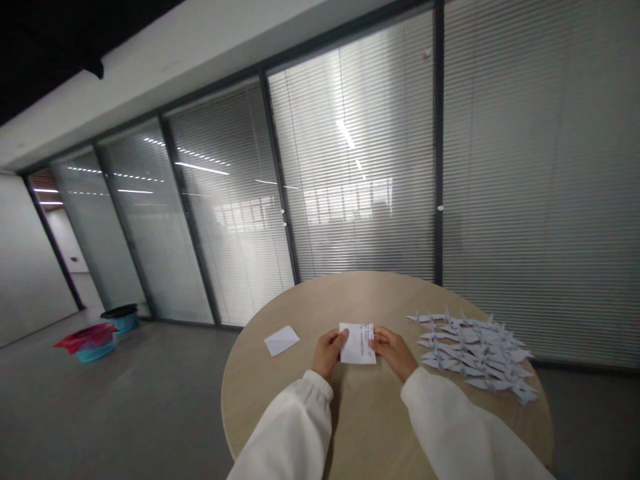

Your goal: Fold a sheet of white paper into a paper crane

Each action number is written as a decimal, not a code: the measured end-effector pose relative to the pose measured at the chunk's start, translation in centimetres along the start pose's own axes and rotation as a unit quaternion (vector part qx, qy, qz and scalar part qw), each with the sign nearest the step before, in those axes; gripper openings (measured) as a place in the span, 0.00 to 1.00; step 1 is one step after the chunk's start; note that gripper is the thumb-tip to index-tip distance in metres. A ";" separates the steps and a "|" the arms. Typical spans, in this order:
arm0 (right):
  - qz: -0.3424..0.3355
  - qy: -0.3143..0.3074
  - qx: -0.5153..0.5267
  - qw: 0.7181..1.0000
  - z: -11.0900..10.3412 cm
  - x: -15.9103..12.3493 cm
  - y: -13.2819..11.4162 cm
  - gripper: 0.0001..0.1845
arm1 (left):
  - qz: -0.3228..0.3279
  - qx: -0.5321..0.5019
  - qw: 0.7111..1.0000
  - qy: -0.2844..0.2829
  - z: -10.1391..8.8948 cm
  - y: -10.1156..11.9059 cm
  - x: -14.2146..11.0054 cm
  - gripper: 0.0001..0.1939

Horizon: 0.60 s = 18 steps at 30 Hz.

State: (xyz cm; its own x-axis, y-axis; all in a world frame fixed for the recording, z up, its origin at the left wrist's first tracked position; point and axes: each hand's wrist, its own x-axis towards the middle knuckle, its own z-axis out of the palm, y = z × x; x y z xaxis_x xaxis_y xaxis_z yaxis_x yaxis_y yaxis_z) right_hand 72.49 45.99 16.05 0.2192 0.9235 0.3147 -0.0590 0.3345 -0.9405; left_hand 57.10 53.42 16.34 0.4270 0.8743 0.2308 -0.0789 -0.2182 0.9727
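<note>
My left hand [329,353] and my right hand [393,352] hold opposite sides of a white paper sheet [357,344], which has small dark print near its top right corner. The sheet lies flat on a round light-wood table [360,297], pinched between my fingers and thumbs. To the left of my left hand lies a smaller piece of white paper [281,341], apart from both hands. Beyond my right hand, a spread of several folded paper cranes [473,352] covers the table's right side, not touching my hand.
Behind the table stands a floor-to-ceiling glass partition [360,167] with slatted blinds. On the grey floor at the far left are a red-and-teal basin [90,348] and a teal bin [120,320]. The table's rim curves close in front of me.
</note>
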 end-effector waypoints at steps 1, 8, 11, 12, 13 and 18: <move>-0.002 0.010 -0.002 1.000 0.0 0.0 -0.1 0.23 | 0.003 0.015 1.000 -0.012 0.1 0.1 -0.2 0.25; -0.008 0.018 -0.101 0.995 0.0 -0.3 -0.5 0.19 | -0.024 0.023 0.995 -0.090 1.0 0.6 -1.1 0.23; -0.016 0.023 -0.114 0.993 -0.3 -0.2 -0.5 0.18 | -0.044 0.012 0.995 -0.087 1.0 0.8 -1.3 0.22; -0.020 0.033 -0.111 0.993 -0.4 -0.2 -0.5 0.18 | -0.052 0.001 0.994 -0.094 1.1 0.9 -1.3 0.22; -0.024 0.044 -0.106 0.993 -0.5 -0.1 -0.5 0.19 | -0.060 -0.011 0.993 -0.104 1.1 1.0 -1.4 0.23; -0.028 0.068 -0.073 0.995 -0.6 0.0 -0.6 0.22 | -0.042 -0.034 0.994 -0.095 1.0 1.3 -1.4 0.23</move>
State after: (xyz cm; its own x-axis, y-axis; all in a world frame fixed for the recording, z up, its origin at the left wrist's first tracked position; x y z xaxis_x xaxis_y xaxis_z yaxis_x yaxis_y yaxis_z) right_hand 73.07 45.64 16.57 0.3478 0.8672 0.3565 0.0961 0.3453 -0.9336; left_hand 57.31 51.43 17.24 0.5963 0.7892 0.1471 -0.0949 -0.1126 0.9891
